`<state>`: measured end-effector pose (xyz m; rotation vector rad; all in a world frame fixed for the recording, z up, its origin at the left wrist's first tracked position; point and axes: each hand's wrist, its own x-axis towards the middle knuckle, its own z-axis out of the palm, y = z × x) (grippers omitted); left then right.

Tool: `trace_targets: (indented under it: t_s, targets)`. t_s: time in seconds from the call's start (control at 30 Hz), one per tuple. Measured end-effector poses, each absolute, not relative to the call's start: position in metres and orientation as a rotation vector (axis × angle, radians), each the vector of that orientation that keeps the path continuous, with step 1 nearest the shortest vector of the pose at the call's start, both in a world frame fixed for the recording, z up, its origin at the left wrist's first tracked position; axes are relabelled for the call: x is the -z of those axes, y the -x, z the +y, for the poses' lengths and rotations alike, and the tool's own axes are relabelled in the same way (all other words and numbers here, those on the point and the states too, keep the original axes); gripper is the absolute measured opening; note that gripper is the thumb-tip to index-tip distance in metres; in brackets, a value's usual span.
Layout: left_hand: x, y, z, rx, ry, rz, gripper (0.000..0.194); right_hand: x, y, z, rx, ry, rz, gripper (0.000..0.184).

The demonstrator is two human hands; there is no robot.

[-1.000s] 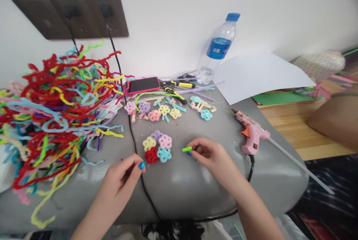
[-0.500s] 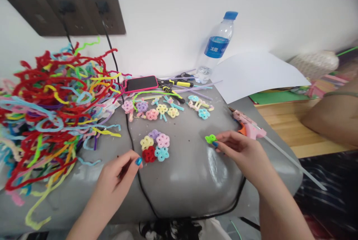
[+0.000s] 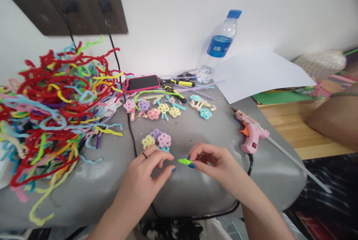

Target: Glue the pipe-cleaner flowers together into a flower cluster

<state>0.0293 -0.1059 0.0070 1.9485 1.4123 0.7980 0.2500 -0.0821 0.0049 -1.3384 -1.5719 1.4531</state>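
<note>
Between the thumb and fingers of my right hand (image 3: 211, 159) is a small bright green pipe-cleaner piece (image 3: 184, 161), seen nearly edge-on. My left hand (image 3: 148, 171) is just left of it, thumb and fingers apart with nothing between them. Behind my left hand lies a cluster of pipe-cleaner flowers; a yellow flower (image 3: 148, 142), a purple flower (image 3: 156, 134) and a pink flower (image 3: 164, 140) show. A blue flower (image 3: 163, 149) is partly covered by my left fingers. Farther back sits a row of small flowers, among them a yellow flower (image 3: 175, 112) and a blue flower (image 3: 206, 113).
A tangled heap of pipe cleaners (image 3: 56, 102) fills the left side. At the back are a phone (image 3: 143, 83), pliers (image 3: 176, 92) and a water bottle (image 3: 220, 44). A pink glue gun (image 3: 253, 135) with its stick lies right. White paper (image 3: 260, 72) rests behind it.
My right hand has brought the green piece left and nearer to me. My left hand has moved right and opened, now covering the red flower of the cluster.
</note>
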Motion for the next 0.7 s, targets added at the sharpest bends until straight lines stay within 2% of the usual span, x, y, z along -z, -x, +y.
trace_targets:
  t_s: [0.43,0.7]
  targets:
    - [-0.016,-0.038,-0.103,-0.655,-1.916,1.461,0.016,-0.003,-0.239,-0.087,-1.379,1.355,-1.540,0.009]
    - [-0.021,-0.040,-0.095,-0.652,-1.877,1.538,0.017,0.005,-0.238,-0.092,-0.978,1.366,-1.658,0.007]
